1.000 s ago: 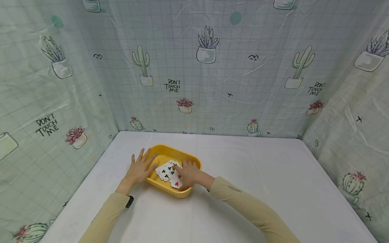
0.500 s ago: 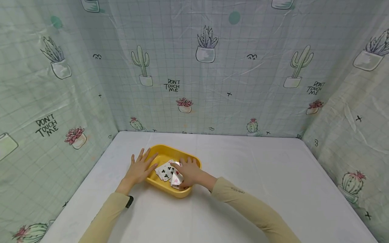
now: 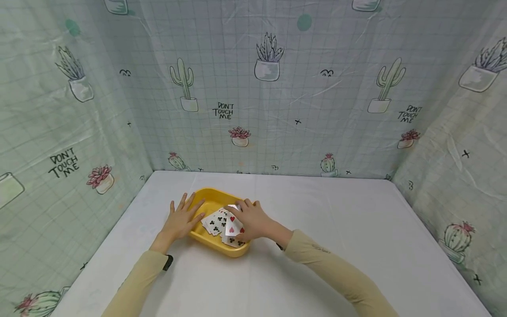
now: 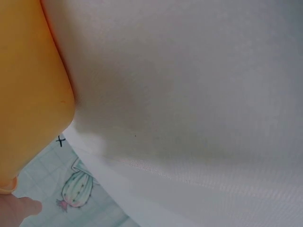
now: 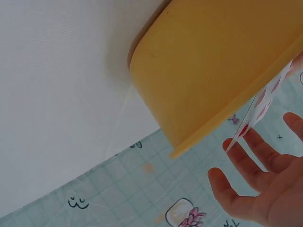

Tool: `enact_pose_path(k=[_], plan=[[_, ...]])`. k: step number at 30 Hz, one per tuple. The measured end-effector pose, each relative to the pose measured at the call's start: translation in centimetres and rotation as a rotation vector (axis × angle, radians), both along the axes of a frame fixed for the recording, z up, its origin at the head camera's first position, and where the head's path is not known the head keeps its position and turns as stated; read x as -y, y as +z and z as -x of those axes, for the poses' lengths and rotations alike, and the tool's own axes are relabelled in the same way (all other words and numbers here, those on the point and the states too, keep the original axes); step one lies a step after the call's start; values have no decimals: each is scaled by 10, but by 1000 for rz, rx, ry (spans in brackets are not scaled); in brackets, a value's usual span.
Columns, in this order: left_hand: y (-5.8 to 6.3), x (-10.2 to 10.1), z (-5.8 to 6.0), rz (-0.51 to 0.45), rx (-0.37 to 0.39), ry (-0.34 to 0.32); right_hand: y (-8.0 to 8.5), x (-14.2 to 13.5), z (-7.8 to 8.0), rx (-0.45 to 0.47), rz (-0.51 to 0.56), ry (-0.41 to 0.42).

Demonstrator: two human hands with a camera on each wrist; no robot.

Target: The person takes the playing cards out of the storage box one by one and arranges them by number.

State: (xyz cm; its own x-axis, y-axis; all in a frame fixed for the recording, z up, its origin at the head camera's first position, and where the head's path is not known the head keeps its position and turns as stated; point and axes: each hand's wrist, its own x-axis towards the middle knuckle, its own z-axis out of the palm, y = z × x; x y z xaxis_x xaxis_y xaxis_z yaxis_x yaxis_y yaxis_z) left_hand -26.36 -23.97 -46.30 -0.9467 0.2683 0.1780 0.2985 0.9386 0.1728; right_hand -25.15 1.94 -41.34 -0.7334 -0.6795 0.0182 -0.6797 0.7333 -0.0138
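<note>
A red-suited playing card (image 3: 233, 225), its white face printed with hearts, is held in the person's right hand (image 3: 255, 221) over the right part of a yellow plastic tray (image 3: 215, 203). The thumb and fingers grip it at opposite ends; in the right wrist view it appears nearly edge-on, a thin, glossy white sheet with red hearts, reaching above the tray's rim. Its rank cannot be read, as the hand covers part of it.

Below and beside it, inside the tray, lie the club cards (image 3: 214, 223), white with black clubs, overlapping in a loose, uneven fan; another clubs face (image 3: 231, 240) peeks out near the front wall under the right hand. Their exact number cannot be told.

The left hand (image 3: 180, 222) is spread wide across the tray's left end, its straight fingers resting on the rim and holding nothing.

The tray, rounded at the corners, sits at an angle on a white-covered table (image 3: 336, 246). Behind the table hangs a pale, gridded backdrop (image 3: 277, 101) printed with potted cacti and "DON'T TOUCH ME".
</note>
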Motion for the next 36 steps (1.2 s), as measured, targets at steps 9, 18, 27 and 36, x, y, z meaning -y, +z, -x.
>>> enact_pose_path(k=[9, 18, 27, 36], plan=[[0, 0, 0, -8, 16, -6, 8, -19, -4, -14, 67, 4], [0, 0, -1, -13, 9, -10, 14, -42, -7, -16, 112, 5], [-1, 1, -1, -46, -61, -30, 14, -66, -5, -44, 118, -5], [1, -1, 1, 8, 12, -2, 12, -87, -1, -95, 123, 22]])
